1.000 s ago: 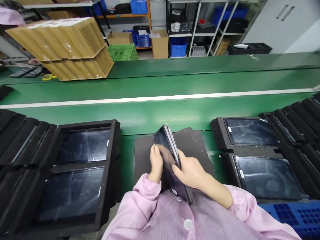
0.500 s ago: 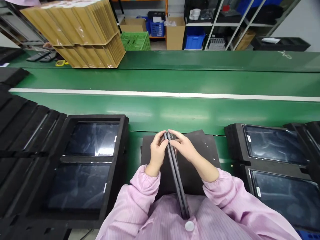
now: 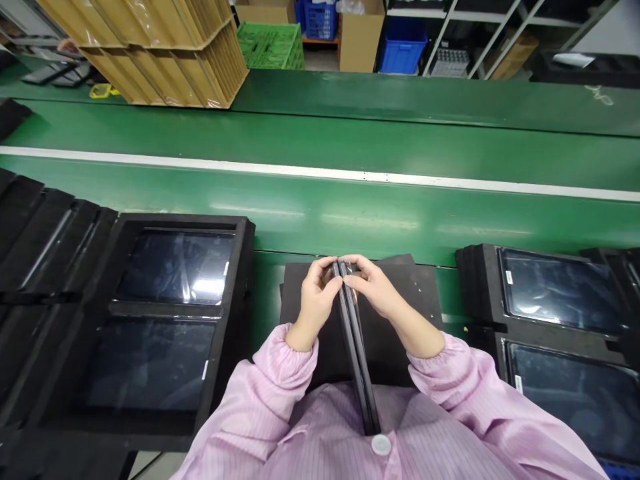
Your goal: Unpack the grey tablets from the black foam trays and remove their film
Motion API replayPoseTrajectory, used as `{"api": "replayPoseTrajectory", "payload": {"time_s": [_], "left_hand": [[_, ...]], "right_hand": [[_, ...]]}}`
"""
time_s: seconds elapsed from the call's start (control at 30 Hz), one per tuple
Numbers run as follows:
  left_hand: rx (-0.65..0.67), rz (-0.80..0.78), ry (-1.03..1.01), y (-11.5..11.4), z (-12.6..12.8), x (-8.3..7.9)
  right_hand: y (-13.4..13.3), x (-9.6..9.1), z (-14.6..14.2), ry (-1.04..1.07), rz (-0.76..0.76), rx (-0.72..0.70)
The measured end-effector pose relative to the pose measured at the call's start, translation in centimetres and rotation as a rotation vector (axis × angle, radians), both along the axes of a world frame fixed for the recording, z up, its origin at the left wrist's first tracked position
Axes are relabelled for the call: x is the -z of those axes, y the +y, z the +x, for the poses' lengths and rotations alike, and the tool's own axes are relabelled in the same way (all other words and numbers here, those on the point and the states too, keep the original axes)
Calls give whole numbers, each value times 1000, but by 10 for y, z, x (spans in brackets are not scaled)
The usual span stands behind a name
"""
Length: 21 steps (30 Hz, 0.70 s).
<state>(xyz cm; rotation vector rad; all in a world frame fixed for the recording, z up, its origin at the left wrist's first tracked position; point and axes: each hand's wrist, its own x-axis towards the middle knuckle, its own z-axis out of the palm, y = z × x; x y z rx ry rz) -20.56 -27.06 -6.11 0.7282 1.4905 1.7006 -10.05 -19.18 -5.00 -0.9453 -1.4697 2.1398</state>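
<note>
Two thin dark tablets [image 3: 356, 353] stand on edge side by side in front of my body, their narrow edges facing up. My left hand [image 3: 318, 293] grips the far end of the left tablet, thumb on the near side. Opposite it, my right hand [image 3: 373, 283] pinches the far end of the right tablet, where a bit of clear film shows. Both thumbs nearly meet at the top edges. Under the tablets lies a black foam sheet [image 3: 395, 333]; the tablets' lower sides are hidden.
To the left, a black foam tray [image 3: 227, 347] holds two dark-screened tablets, with more trays beyond. Another foam tray [image 3: 477, 280] with tablets stands at right. A green conveyor belt [image 3: 320, 207] runs across, with stacked cardboard dividers [image 3: 170, 73] behind it at the left.
The view has tilted down slightly, so the background sits higher. Both hands keep their hold on the tablets, with only slight finger shifts.
</note>
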Motion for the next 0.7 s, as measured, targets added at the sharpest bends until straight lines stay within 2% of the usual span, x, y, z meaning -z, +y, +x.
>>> {"api": "replayPoseTrajectory", "payload": {"time_s": [0.17, 0.33, 0.7], "left_hand": [[34, 16, 15, -3, -3, 5], [163, 112, -9, -9, -6, 12], [212, 61, 16, -10, -6, 12]], "right_hand": [[2, 2, 2, 11, -1, -42], [2, 3, 9, 90, -17, -107], [2, 1, 14, 67, 39, -112]]}}
